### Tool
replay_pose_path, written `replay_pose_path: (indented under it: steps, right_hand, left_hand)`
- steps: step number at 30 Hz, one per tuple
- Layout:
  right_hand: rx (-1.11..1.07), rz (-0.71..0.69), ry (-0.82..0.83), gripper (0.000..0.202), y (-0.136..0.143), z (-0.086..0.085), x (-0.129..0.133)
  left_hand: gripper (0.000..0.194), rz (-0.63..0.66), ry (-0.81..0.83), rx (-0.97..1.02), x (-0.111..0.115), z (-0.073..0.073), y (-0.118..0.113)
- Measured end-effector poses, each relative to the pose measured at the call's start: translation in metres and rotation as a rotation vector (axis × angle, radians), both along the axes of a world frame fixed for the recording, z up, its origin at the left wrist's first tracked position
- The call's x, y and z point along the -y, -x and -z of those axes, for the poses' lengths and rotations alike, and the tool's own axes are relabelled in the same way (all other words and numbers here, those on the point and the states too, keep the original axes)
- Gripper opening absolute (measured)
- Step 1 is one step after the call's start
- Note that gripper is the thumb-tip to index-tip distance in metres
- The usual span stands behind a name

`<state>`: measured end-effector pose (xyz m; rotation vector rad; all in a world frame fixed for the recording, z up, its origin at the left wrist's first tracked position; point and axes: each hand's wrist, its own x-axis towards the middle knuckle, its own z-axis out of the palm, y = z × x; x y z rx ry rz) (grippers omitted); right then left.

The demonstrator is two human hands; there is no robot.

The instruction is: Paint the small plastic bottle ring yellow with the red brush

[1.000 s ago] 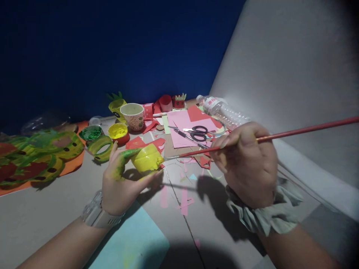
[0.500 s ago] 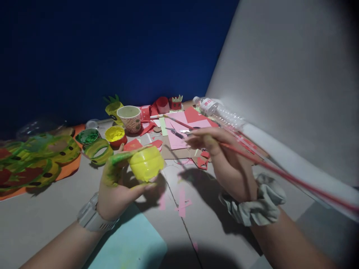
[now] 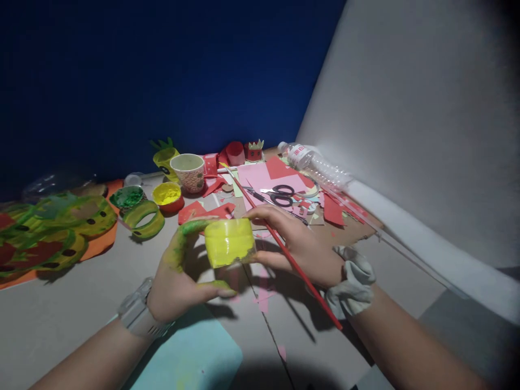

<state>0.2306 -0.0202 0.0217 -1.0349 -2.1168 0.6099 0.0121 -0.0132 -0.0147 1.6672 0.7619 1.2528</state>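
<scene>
R hand [image 3: 311, 255] holds yellow pc [image 3: 228, 242] w/ red brush [image 3: 312, 288]

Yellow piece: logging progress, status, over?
Right hand grips yellow piece, lower edge patchy. Left hand beside piece, thumb apart. Brush crosses right hand.

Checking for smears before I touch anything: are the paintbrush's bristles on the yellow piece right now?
No, the paintbrush slants past the yellow piece, with its bristles well beyond it.

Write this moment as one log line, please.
left hand: thumb apart from yellow piece; right hand: holding yellow piece, red paintbrush; beyond: scissors
</scene>
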Motion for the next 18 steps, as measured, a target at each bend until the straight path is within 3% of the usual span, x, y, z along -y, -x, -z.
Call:
replay_pose_path:
  steps: [13, 16, 18]
  right_hand:
    - [0.128, 0.022, -0.047, 0.048, 0.0020, 0.0026, 0.0005]
    - [0.083, 0.010, -0.080, 0.067, -0.0012, -0.0002, 0.0023]
    - [-0.048, 0.061, -0.077, 0.062, -0.0031, -0.0038, 0.0047]
  left_hand:
    - [0.056, -0.192, -0.226, -0.309, -0.0087, 0.0027, 0.0061]
    - [0.051, -0.237, -0.229, -0.310, -0.0086, 0.0045, 0.0064]
    - [0.049, -0.287, -0.196, -0.262, -0.0076, 0.0042, 0.0055]
